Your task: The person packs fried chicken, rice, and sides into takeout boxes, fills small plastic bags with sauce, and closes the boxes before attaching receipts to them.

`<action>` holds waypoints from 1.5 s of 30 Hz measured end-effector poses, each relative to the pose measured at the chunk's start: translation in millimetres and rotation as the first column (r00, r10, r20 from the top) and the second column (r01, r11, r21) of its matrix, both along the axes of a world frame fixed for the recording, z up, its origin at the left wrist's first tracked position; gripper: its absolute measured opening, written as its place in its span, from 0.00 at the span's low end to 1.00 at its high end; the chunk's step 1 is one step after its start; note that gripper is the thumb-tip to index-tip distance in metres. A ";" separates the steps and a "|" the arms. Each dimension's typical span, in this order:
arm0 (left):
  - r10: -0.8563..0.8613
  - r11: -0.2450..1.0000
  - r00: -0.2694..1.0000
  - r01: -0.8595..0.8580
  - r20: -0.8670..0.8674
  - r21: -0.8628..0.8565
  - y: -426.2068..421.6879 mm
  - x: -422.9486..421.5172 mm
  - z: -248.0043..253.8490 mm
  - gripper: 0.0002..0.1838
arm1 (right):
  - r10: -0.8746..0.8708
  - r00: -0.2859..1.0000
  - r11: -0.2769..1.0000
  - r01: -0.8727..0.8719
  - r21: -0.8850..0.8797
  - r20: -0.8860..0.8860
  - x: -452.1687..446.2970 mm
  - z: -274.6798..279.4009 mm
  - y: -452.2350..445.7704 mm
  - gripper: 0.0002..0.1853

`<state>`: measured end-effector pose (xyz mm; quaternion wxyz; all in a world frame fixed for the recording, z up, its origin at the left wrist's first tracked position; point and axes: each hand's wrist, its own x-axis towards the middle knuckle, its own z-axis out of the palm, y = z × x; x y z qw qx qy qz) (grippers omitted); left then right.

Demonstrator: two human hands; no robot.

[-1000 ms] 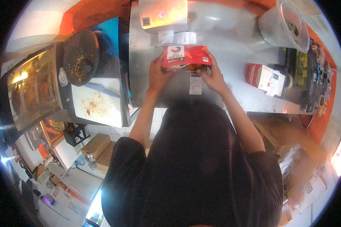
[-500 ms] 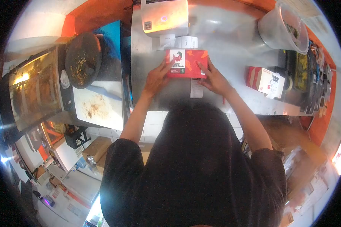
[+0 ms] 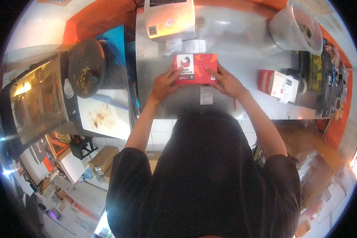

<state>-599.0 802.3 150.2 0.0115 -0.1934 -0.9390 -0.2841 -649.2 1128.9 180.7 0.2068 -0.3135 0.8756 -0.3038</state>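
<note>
A red box [image 3: 200, 71] with a white logo panel stands on the metal counter in front of me, its lid down. My left hand [image 3: 165, 84] grips its left side, with fingers on the top edge. On the right side, my right hand [image 3: 227, 82] holds the box, one fingertip on the lid. Just below the box lies a printed receipt [image 3: 206, 95]. Above it are white paper labels [image 3: 195, 46] beside a white printer [image 3: 171, 20].
A second red and white box [image 3: 278, 85] with a receipt sits at right. Behind it are black trays [image 3: 315, 81] and a clear bucket [image 3: 295, 29]. At left are a stone mortar [image 3: 86, 68], a stained white board [image 3: 101, 115] and a knife [image 3: 109, 101].
The box lid has come down from partly open to closed, hiding the food inside. Both hands have moved slightly down along the box sides and stay on it.
</note>
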 end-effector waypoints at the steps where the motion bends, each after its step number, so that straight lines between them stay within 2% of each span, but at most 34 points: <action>1: -0.005 0.999 1.000 0.006 0.027 -0.050 0.3 0.4 1.5 0.40 | -0.004 1.000 1.000 0.004 0.001 0.000 -1.5 2.9 1.6 0.42; 3: -0.011 0.995 0.998 0.016 0.055 -0.100 -1.3 0.3 0.2 0.40 | 0.011 0.999 1.000 -0.011 -0.009 0.034 -3.0 6.9 3.2 0.41; 6: -0.030 0.999 0.995 0.034 0.090 -0.041 -3.8 0.6 -3.2 0.42 | -0.003 0.999 0.999 0.004 -0.034 0.046 -4.1 5.2 3.0 0.39; 8: -0.032 0.999 0.999 0.032 0.011 -0.032 -3.5 0.2 -0.7 0.38 | -0.031 1.000 0.998 0.031 -0.046 0.006 -1.0 -3.1 0.2 0.39; 12: -0.039 0.991 0.999 0.041 0.022 -0.129 -1.9 2.1 -0.6 0.33 | -0.128 0.988 0.989 0.120 -0.089 -0.082 7.7 -13.6 -8.0 0.40; 15: 0.001 0.995 1.000 0.002 0.031 -0.102 1.6 4.8 -5.8 0.29 | -0.198 0.978 0.972 0.188 -0.139 -0.066 14.4 -11.9 -11.3 0.39; 20: 0.041 0.999 0.993 -0.039 -0.115 0.023 6.0 14.1 -20.7 0.26 | -0.229 0.973 0.961 0.225 -0.159 -0.009 20.6 -20.0 -9.6 0.35; 22: 0.044 0.999 0.993 -0.046 -0.111 -0.012 10.1 25.8 -20.2 0.26 | -0.228 0.974 0.964 0.227 -0.141 0.005 28.9 -26.0 -7.4 0.35; 23: 0.049 0.998 0.993 -0.054 -0.110 -0.043 13.1 30.8 -19.7 0.25 | -0.219 0.976 0.958 0.214 -0.191 -0.003 33.7 -30.1 -5.8 0.34; 25: 0.054 0.998 0.993 -0.058 -0.108 -0.037 21.1 46.5 -16.2 0.26 | -0.210 0.978 0.950 0.201 -0.241 -0.015 41.3 -36.8 0.3 0.34; 27: 0.060 0.997 0.993 -0.064 -0.099 -0.034 28.1 59.2 -19.3 0.27 | -0.184 0.976 0.936 0.209 -0.283 0.114 47.8 -38.1 6.0 0.34; 29: 0.102 0.990 0.989 -0.091 -0.107 0.105 32.7 72.7 -27.4 0.31 | -0.190 0.967 0.933 0.232 -0.277 0.169 53.4 -34.4 13.7 0.34; 30: 0.095 0.991 0.990 -0.085 -0.103 0.101 33.3 80.0 -28.8 0.31 | -0.199 0.955 0.930 0.255 -0.265 0.221 56.8 -31.1 15.6 0.34; 32: 0.126 0.991 0.992 -0.126 0.012 0.041 35.7 87.6 -32.2 0.33 | -0.197 0.968 0.939 0.231 -0.254 0.154 58.3 -29.1 17.9 0.35; 34: 0.105 0.993 0.994 -0.106 0.014 0.042 38.5 87.8 -23.9 0.32 | -0.189 0.979 0.949 0.203 -0.239 0.082 61.1 -19.6 19.8 0.35; 36: 0.089 0.995 0.996 -0.089 0.006 0.044 39.0 83.7 -20.9 0.32 | -0.173 0.983 0.985 0.173 -0.006 -0.060 65.8 -8.1 21.1 0.36; 38: 0.045 0.999 0.987 -0.047 -0.156 -0.012 38.4 74.5 -23.8 0.30 | -0.137 0.986 0.990 0.138 0.003 -0.090 64.4 -14.4 23.0 0.36; 42: -0.074 0.995 0.976 0.085 -0.204 0.045 47.7 35.6 18.3 0.29 | -0.049 0.995 0.997 0.054 0.052 -0.092 58.6 -16.4 30.2 0.35; 43: -0.126 0.989 0.980 0.135 -0.155 0.053 51.8 23.1 30.1 0.29 | -0.054 0.994 0.997 0.059 0.050 -0.099 56.7 -16.0 30.9 0.35; 45: -0.177 0.981 0.978 0.184 -0.111 0.060 58.8 3.7 32.3 0.30 | -0.090 0.994 0.982 0.079 -0.173 -0.058 52.4 -16.0 31.5 0.33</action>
